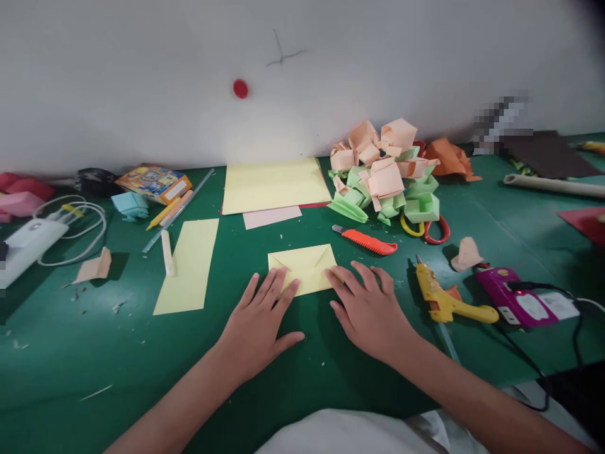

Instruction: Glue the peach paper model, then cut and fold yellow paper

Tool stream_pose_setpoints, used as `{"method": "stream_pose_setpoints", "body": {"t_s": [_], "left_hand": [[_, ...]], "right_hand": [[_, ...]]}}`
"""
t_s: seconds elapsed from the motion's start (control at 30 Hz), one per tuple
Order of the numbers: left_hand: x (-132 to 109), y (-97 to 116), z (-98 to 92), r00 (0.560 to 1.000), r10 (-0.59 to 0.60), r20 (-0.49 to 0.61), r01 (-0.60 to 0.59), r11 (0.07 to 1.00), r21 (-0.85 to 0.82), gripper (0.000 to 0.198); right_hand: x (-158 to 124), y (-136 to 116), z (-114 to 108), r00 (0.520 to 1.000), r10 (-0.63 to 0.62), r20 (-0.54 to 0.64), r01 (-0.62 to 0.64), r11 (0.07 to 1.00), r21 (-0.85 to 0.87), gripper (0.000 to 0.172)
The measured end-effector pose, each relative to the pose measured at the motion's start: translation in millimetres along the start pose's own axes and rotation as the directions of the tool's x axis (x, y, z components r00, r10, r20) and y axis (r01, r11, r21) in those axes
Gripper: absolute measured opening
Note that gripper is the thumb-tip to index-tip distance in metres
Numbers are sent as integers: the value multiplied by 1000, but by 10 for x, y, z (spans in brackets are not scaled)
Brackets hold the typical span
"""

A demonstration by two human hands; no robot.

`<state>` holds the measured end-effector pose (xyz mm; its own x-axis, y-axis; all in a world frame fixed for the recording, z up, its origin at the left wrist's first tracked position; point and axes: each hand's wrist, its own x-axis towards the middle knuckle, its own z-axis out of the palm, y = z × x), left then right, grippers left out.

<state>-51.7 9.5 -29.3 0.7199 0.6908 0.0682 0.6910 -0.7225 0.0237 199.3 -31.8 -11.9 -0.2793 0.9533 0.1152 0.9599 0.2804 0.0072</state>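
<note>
A small folded piece of yellow paper (306, 268) lies flat on the green table, with creased flaps at its upper corners. My left hand (262, 321) rests on its left end, fingers stretched out and thumb apart. On the right end lie the fingertips of my right hand (366, 309), its fingers spread. Neither hand grips anything. Left of my left hand is a yellow paper strip (191, 271), a white stick (167, 252) lying over its edge. A red-handled utility knife (368, 241), blade tip out, lies just beyond my right hand.
Folded paper pieces (385, 176) are heaped at the back right, with scissors (425, 228) beside them. Further right are a yellow glue gun (449, 296) and a purple power adapter (517, 296) with cables. Yellow sheets (274, 184) lie by the wall; a box (154, 181) stands left.
</note>
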Motion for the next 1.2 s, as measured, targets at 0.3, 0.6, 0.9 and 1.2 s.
{"method": "stream_pose_setpoints", "body": {"t_s": [0.3, 0.6, 0.9, 1.2], "left_hand": [[-6, 6, 8, 1000, 3, -20, -2, 1000, 21, 78], [-1, 9, 20, 1000, 8, -13, -7, 999, 36, 83], [6, 32, -2, 999, -18, 31, 17, 999, 33, 82], [10, 19, -17, 999, -16, 42, 14, 999, 31, 79]], "right_hand": [[-15, -301, -169, 992, -116, 49, 114, 992, 46, 58], [7, -457, -107, 985, -168, 48, 167, 986, 26, 55], [-22, -329, -65, 985, -168, 37, 168, 986, 6, 47], [-107, -81, -87, 990, -127, 52, 127, 992, 14, 48]]}}
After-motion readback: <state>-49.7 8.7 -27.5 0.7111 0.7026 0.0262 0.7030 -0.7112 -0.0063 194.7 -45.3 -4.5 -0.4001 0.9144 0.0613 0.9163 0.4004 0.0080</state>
